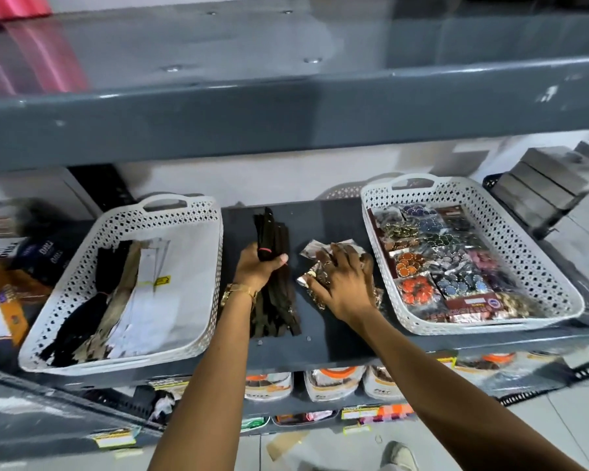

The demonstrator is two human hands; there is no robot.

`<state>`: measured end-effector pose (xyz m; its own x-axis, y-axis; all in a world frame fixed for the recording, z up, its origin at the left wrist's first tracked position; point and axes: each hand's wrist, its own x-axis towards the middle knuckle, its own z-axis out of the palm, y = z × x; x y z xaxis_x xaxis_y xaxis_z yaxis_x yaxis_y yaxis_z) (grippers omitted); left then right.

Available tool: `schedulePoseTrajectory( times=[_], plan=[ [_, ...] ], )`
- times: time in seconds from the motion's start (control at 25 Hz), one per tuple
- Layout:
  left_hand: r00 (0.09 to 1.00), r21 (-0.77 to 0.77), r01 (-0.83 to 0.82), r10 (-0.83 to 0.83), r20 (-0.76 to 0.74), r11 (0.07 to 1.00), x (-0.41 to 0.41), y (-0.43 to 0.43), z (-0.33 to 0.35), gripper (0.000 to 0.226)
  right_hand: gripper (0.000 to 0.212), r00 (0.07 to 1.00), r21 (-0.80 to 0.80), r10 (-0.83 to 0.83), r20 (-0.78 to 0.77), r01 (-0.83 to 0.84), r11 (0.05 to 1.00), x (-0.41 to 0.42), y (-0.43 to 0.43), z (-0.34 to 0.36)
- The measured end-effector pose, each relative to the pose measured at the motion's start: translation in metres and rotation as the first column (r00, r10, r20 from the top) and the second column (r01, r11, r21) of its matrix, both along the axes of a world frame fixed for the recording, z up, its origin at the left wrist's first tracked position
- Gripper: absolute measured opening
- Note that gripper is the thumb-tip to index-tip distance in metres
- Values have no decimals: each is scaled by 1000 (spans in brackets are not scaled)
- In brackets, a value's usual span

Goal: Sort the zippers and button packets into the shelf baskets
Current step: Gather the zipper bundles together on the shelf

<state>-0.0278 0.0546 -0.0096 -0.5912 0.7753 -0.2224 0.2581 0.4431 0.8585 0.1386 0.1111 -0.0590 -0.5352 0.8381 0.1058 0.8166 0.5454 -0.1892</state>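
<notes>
Left hand [257,266] grip clamped around a bundle of dark zippers [274,277] bound with a red band, lying on the grey shelf [327,219] between the two baskets. Bundle runs front to back; its lower ends fan out near the shelf's front edge. Gold bracelet [238,294] on the left wrist.

Right hand [342,283] is flat on a small pile of clear button packets [315,249] just right of the zippers, fingers spread and pressing down; can't tell if the grip has closed on any packet.

Left white basket [123,219] holds black, tan and white zippers lying lengthwise. Right white basket [538,263] is packed with button packets in orange, blue, green and gold. Both baskets sit on the same shelf, well apart.
</notes>
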Motion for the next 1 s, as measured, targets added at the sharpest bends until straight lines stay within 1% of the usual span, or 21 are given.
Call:
schedulePoseTrajectory(
  times=[0.04, 0.08, 0.12, 0.16, 0.2, 0.24, 0.28, 0.32, 0.36, 0.44, 0.52, 0.6, 0.64, 0.72, 0.76, 0.8, 0.84, 0.88, 0.92, 0.96, 1.0],
  plan=[
    [999, -24, 21, -23, -47, 999, -1, 0, 1, 55, 85, 1000, -12, 3, 2, -3, 1000, 0, 1, -1],
    [988, -71, 29, -40, -152, 997, -2, -2, 0, 69, 86, 1000, -9, 6, 5, -6, 1000, 1, 1, -3],
    [953, -146, 17, -60, -296, 989, -3, -5, 0, 83, 84, 1000, 3, 6, -1, -6, 1000, 2, 1, -3],
    [898, -215, -21, -76, -434, 977, -2, -10, 2, 90, 82, 1000, 29, 5, -18, -4, 1000, 3, 1, -3],
    [833, -248, -49, -97, -545, 968, 2, -15, 3, 90, 77, 999, 71, 5, -42, -2, 997, 4, 0, -3],
    [772, -245, -34, -130, -623, 969, 7, -19, 3, 84, 72, 998, 118, 7, -65, 1, 993, 4, -3, -1],
    [727, -235, 29, -182, -662, 972, 11, -20, -1, 75, 69, 997, 155, 8, -81, 5, 988, 5, -6, 1],
    [705, -252, 115, -258, -661, 961, 17, -22, -6, 68, 69, 997, 165, 10, -81, 3, 986, 5, -9, 3],
    [690, -304, 189, -346, -636, 934, 22, -25, -14, 65, 73, 998, 136, 14, -62, -6, 991, 5, -13, 4],
    [646, -437, 230, -472, -600, 870, 27, -33, -33, 68, 87, 1000, -1, 23, 21, -23, 1000, 5, -17, 1],
    [605, -461, 192, -474, -640, 866, 26, -42, -45, 70, 95, 996, -97, 24, 84, -16, 995, 6, -16, -3],
    [604, -445, 157, -443, -663, 881, 24, -48, -47, 69, 92, 996, -121, 31, 89, -20, 992, 7, -15, -3],
    [617, -448, 146, -435, -656, 882, 24, -49, -44, 69, 91, 998, -135, 42, 40, -36, 990, 8, -16, -2],
    [613, -448, 121, -422, -668, 886, 27, -46, -40, 70, 85, 987, -138, 47, -156, -69, 988, 11, -20, 4],
    [591, -397, 115, -383, -710, 911, 32, -43, -36, 71, 77, 964, -101, 44, -262, -72, 992, 14, -20, 8],
    [551, -301, 121, -317, -772, 946, 37, -39, -31, 72, 66, 940, -47, 29, -339, -48, 998, 16, -19, 13],
    [521, -198, 154, -250, -816, 968, 42, -31, -25, 70, 57, 928, 2, 11, -373, -12, 1000, 17, -14, 18],
    [543, -119, 211, -218, -811, 970, 46, -21, -17, 63, 55, 932, 10, -10, -363, 14, 1000, 16, -7, 24],
    [631, -75, 263, -230, -741, 962, 51, -9, -9, 54, 59, 951, -45, -39, -305, 26, 999, 13, 2, 31],
    [723, -82, 288, -273, -635, 954, 55, 6, -3, 48, 65, 976, -141, -74, -205, 46, 989, 9, 12, 36],
    [776, -134, 298, -322, -542, 945, 58, 20, 0, 45, 69, 992, -230, -95, -82, 74, 970, 3, 22, 39]
  ],
)
